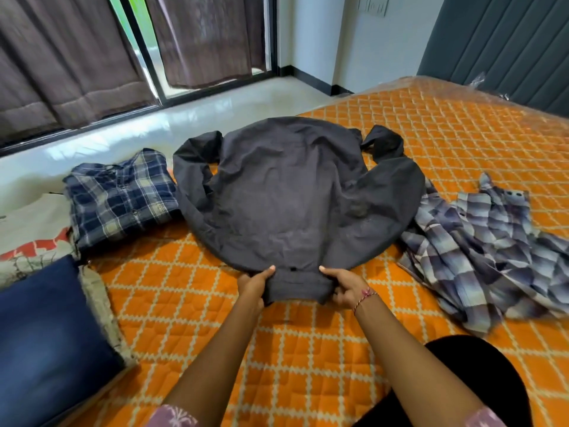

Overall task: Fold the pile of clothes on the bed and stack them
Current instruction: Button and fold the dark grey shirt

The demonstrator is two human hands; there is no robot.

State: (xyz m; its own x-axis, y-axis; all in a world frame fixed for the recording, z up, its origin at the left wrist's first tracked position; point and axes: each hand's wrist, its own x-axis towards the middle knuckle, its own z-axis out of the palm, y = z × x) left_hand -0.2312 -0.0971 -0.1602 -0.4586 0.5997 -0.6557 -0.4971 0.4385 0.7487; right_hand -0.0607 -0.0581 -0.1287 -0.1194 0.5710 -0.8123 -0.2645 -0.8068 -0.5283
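1. Dark shirt [295, 192] lies spread flat, back up, in the middle of the orange bed [308, 349].
2. L hand [254, 286] and R hand [346, 288] each pinch the collar at the near edge.
3. Folded plaid shirt [120, 195] sits to the left; unfolded checked shirt [480, 251] to the right.
4. Jeans [46, 340] at near left.

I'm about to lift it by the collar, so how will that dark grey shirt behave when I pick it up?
Probably floppy: the dark grey shirt lies wrinkled, its sleeves curled limply on the bed. Lifted by the collar that the left hand and right hand grip, the body would likely hang and the sleeves dangle. It looks thin, so probably light and unlikely to slip.
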